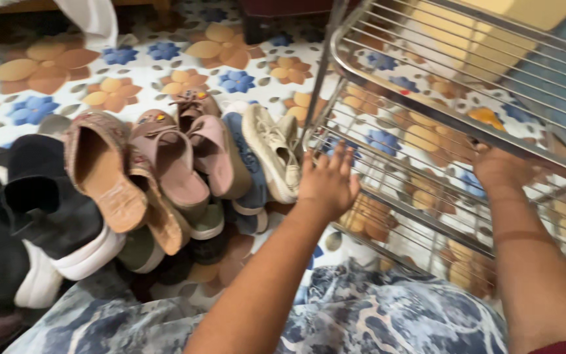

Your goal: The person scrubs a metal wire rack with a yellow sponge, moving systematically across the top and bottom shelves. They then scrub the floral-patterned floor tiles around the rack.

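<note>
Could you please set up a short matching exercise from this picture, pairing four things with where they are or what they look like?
Things:
1. left hand
2. right hand
3. cream sneaker
4. black shoe with white sole

Descriptions:
A. far left of the shoe pile
B. fingers spread on the near edge of the wire shelf
C. reaching under the upper tier of the metal rack
D. on its side, right end of the shoe pile, beside the rack's post

Pairs: 1-B, 2-C, 3-D, 4-A
</note>
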